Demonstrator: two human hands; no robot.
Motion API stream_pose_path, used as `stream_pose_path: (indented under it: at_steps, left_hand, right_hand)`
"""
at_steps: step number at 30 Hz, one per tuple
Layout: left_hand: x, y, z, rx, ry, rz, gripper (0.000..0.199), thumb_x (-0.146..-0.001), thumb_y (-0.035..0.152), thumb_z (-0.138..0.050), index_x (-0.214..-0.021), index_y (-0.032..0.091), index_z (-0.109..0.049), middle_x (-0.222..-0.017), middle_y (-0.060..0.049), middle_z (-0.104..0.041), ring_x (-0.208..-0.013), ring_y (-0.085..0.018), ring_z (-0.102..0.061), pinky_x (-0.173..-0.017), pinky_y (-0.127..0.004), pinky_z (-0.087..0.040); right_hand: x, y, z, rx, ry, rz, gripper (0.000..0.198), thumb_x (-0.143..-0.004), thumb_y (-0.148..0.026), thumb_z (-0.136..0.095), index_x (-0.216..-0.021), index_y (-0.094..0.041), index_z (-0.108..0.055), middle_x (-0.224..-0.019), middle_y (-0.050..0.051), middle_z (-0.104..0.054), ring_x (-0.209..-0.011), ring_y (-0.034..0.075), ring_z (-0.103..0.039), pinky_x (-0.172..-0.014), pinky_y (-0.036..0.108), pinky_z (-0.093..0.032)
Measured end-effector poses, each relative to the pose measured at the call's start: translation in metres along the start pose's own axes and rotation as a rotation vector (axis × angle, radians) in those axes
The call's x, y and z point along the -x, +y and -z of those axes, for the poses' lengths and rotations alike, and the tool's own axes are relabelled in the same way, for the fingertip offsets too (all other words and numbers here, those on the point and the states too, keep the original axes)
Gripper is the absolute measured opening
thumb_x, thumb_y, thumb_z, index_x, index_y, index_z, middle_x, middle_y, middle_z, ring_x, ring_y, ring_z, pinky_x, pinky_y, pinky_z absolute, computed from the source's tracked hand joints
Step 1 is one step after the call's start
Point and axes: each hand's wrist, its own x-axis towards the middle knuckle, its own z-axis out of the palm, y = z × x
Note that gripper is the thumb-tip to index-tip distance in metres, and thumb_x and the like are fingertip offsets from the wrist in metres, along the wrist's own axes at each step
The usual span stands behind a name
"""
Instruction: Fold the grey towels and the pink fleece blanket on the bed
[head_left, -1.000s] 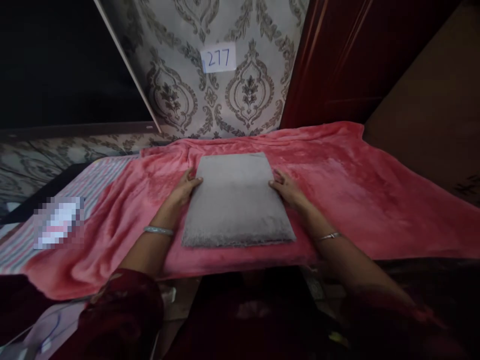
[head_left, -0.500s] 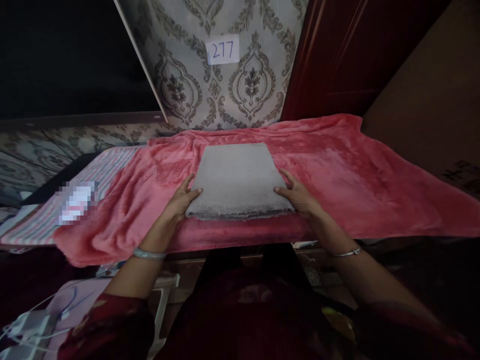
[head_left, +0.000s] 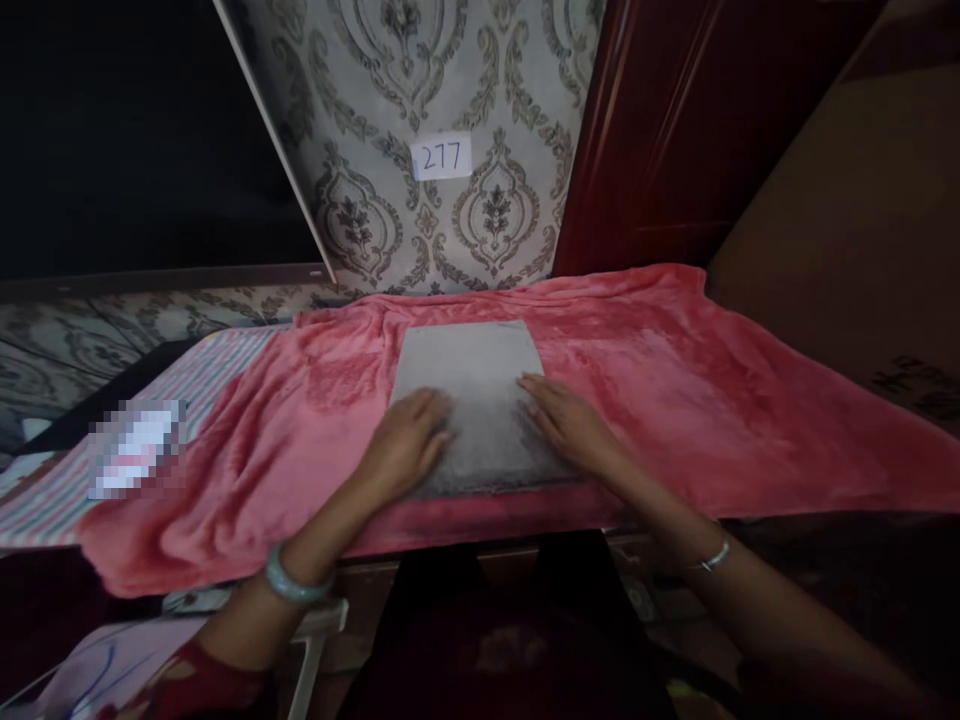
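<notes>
A grey folded towel (head_left: 480,370) lies flat on the pink blanket (head_left: 675,420), its fringed near edge facing me. My left hand (head_left: 409,435) rests on the towel's left part, fingers stretched forward and a little blurred, thumb apart. On the right part lies my right hand (head_left: 566,420), palm down with its fingers extended. Neither hand is closed round the towel. The towel's near corners are partly hidden under my hands and wrists.
A dark screen (head_left: 150,140) stands at the back left. A striped cloth (head_left: 217,365) with a blurred-out item (head_left: 139,450) on it shows at the left. At the right are a dark red door panel (head_left: 660,130) and a brown box (head_left: 847,220).
Both hands have moved from gripping the towel's side edges onto its top, with fingers now laid over it. The view has tilted up, so everything sits lower.
</notes>
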Motion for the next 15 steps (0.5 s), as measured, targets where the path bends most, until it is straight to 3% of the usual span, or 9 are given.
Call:
stream_pose_path:
  at_steps: [2, 5, 11, 15]
  left_hand:
    - [-0.002, 0.019, -0.020, -0.050, -0.148, -0.118, 0.061, -0.089, 0.040, -0.062, -0.146, 0.023, -0.052, -0.158, -0.015, -0.040, -0.148, -0.038, -0.031, -0.121, -0.062, -0.018]
    - [0.004, 0.031, -0.046, -0.137, -0.275, -0.168, 0.080, -0.084, 0.047, -0.070, -0.155, 0.027, -0.039, -0.165, -0.016, -0.026, -0.152, -0.044, -0.016, -0.117, -0.073, -0.010]
    - [0.015, 0.019, -0.058, -0.218, -0.247, -0.229, 0.085, -0.085, 0.054, -0.068, -0.158, 0.033, -0.029, -0.165, -0.015, -0.024, -0.152, -0.044, -0.017, -0.117, -0.073, -0.016]
    - [0.018, 0.017, -0.057, -0.303, -0.189, -0.296, 0.076, -0.090, 0.050, -0.064, -0.157, 0.033, -0.032, -0.164, -0.010, -0.030, -0.152, -0.038, -0.022, -0.119, -0.066, -0.023]
  right_hand:
    - [-0.014, -0.006, -0.012, 0.062, -0.102, 0.077, 0.054, -0.099, -0.033, -0.039, -0.152, -0.024, -0.045, -0.158, 0.009, -0.041, -0.148, 0.028, -0.033, -0.119, 0.055, -0.031]
    - [-0.019, -0.005, -0.031, 0.159, -0.302, 0.098, 0.056, -0.101, -0.033, -0.037, -0.156, -0.026, -0.037, -0.164, 0.005, -0.028, -0.153, 0.028, -0.018, -0.121, 0.059, -0.024]
    - [-0.012, -0.001, -0.038, 0.189, -0.426, 0.042, 0.056, -0.103, -0.034, -0.036, -0.158, -0.026, -0.033, -0.166, 0.003, -0.021, -0.154, 0.027, -0.013, -0.123, 0.056, -0.018]
    - [-0.027, -0.011, -0.032, 0.191, -0.444, 0.016, 0.053, -0.102, -0.033, -0.039, -0.154, -0.023, -0.042, -0.162, 0.008, -0.032, -0.151, 0.028, -0.024, -0.122, 0.056, -0.020]
